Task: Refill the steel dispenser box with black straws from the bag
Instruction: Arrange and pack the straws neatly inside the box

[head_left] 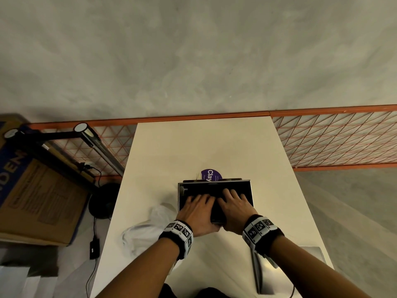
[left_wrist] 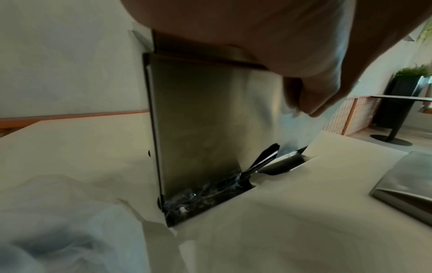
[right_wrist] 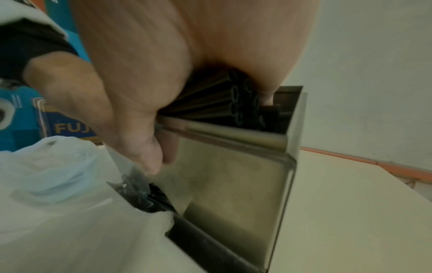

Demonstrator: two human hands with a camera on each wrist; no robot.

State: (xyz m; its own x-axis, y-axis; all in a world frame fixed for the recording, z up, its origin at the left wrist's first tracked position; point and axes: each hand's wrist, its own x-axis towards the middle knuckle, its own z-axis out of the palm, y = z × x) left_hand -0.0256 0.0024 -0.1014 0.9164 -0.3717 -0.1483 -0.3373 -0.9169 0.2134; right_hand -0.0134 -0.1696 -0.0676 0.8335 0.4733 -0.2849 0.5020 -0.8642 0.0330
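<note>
The steel dispenser box stands open-topped on the white table. A thick bundle of black straws lies across its opening. My left hand and right hand sit side by side on the bundle, fingers curled over its top and thumbs at its near edge. In the right wrist view the straws' open ends show under my palm, above the box wall. In the left wrist view my thumb hangs before the box's front wall. The crumpled white plastic bag lies left of the box.
A flat steel lid lies on the table near my right forearm. A purple round sticker shows behind the box. Off the table's left are a cardboard box and a black lamp arm; an orange mesh rail runs behind.
</note>
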